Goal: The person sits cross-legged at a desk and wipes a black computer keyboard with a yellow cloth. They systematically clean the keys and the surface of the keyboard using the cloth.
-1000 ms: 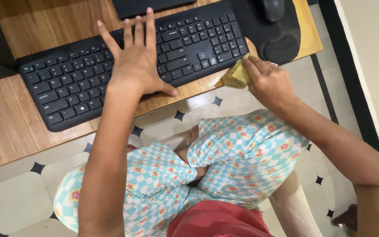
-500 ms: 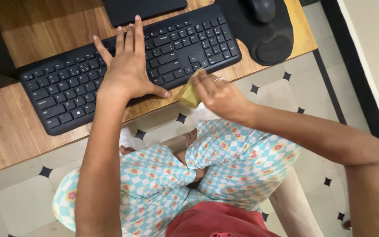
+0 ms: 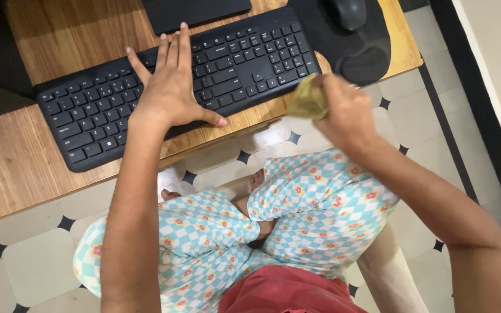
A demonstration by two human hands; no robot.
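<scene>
A black keyboard (image 3: 88, 110) lies slanted on a wooden desk (image 3: 13, 168). My left hand (image 3: 169, 87) rests flat on the keyboard's middle, fingers spread and thumb at its front edge. My right hand (image 3: 343, 113) is closed around a crumpled yellow-green cloth (image 3: 307, 99), held at the desk's front edge just below the keyboard's right end.
A black mouse (image 3: 348, 11) sits on a black mouse pad with a wrist rest (image 3: 372, 55) at the desk's right end. A dark monitor base (image 3: 195, 11) stands behind the keyboard. Below are my patterned trousers (image 3: 320, 208) and a tiled floor (image 3: 36, 261).
My right hand swept the cloth left along the desk's front edge, then back right to the keyboard's right end. My left hand stayed on the keyboard.
</scene>
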